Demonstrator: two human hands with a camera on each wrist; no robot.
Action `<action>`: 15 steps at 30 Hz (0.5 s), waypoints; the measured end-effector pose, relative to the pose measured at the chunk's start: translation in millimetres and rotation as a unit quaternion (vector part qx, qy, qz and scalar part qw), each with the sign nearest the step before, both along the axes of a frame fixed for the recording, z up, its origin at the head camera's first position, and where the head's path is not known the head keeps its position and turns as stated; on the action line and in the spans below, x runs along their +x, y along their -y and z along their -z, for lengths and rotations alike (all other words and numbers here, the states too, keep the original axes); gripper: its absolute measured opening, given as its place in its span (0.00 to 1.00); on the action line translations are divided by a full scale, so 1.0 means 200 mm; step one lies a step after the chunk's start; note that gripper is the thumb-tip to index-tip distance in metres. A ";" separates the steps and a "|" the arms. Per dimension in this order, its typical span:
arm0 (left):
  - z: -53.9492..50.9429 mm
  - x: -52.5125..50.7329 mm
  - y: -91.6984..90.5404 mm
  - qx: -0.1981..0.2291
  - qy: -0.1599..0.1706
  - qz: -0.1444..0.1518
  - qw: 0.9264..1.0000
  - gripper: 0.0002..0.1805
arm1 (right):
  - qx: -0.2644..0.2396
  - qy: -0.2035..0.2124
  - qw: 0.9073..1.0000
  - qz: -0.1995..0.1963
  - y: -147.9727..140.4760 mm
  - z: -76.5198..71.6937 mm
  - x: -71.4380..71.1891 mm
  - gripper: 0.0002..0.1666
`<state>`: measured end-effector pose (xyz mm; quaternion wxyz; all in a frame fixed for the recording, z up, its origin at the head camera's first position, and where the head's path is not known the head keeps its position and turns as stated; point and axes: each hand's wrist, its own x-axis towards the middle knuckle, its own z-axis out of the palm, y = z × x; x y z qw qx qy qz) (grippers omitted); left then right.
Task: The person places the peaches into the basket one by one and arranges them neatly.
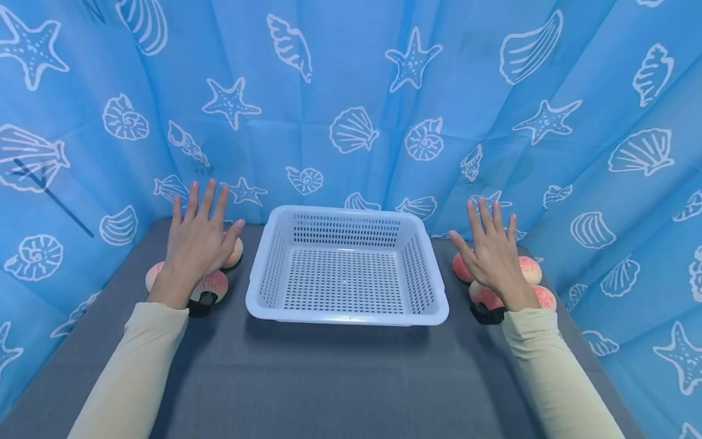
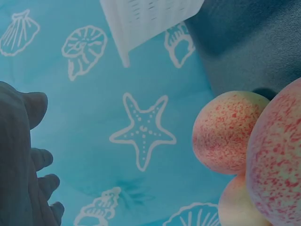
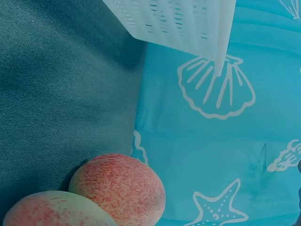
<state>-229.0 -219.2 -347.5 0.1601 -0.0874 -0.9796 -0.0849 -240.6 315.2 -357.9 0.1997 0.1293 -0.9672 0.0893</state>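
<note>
A white perforated basket (image 1: 344,318) stands on the grey table with nothing in it. To its left the left hand (image 1: 198,244) hovers, palm down with fingers spread, over several pink and cream peaches (image 1: 212,285). The left wrist view has the hand (image 2: 23,160) at its left edge and peaches (image 2: 228,132) at the right, apart from it. On the basket's other side the right hand (image 1: 493,256) is held out likewise above several peaches (image 1: 531,269), fingers straight. Two peaches (image 3: 120,188) show low in the right wrist view. Neither hand holds anything.
A blue curtain (image 1: 351,79) with white shells and starfish surrounds the back and sides of the grey table (image 1: 340,378). Black straps are on both wrists. The basket's side wall (image 2: 150,23) comes into the top of both wrist views.
</note>
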 end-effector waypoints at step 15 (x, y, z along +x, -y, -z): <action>0.12 0.13 -0.07 0.077 -0.045 0.070 0.994 0.41 | -0.156 0.141 0.977 -0.037 0.10 0.11 0.21 0.51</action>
